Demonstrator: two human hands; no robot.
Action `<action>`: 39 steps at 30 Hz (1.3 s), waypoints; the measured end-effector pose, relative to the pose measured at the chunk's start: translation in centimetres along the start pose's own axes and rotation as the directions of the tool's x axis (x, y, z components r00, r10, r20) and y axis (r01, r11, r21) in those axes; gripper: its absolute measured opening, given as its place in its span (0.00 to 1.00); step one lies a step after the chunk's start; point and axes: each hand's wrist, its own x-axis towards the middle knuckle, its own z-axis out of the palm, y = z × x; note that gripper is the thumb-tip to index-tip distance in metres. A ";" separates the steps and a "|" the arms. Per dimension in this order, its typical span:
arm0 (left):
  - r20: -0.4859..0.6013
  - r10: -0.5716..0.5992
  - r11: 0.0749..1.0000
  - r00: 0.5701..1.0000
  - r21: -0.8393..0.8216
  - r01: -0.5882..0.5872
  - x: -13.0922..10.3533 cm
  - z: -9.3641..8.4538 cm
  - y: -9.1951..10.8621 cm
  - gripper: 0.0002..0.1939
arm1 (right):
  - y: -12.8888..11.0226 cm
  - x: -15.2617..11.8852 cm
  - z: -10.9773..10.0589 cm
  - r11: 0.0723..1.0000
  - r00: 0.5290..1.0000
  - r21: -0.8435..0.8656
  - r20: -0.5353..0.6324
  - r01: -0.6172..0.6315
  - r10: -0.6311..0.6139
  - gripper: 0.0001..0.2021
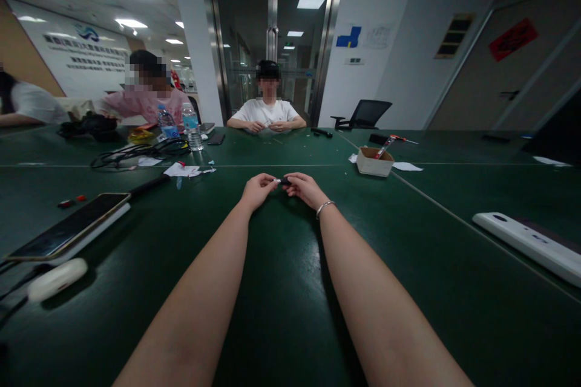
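Above the green table [281, 266] my two hands meet, both arms stretched forward. My left hand [256, 190] is closed, its thumb and fingertips pinching a small white piece [276, 181]. Closed too, my right hand [307, 190] grips a small black piece [285, 181] that points at the white one. The two pieces are end to end; whether they are joined is too small to tell. Fingers cover most of both. A silver bangle [325, 210] circles my right wrist.
A small open box [374, 163] with a tool in it stands ahead right. Left are a phone [72, 227], a white oval case [58, 280], cables [136, 154], paper scraps [184, 170] and bottles [191, 127]. Right lies a white device [529, 242]. A person [267, 113] sits opposite.
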 end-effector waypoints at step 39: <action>0.000 -0.078 0.989 0.997 0.127 0.077 0.4 -0.4 -0.7 0.20 | 0.4 0.0 -0.4 0.998 0.994 -0.042 0.104 0.051 -0.047 0.07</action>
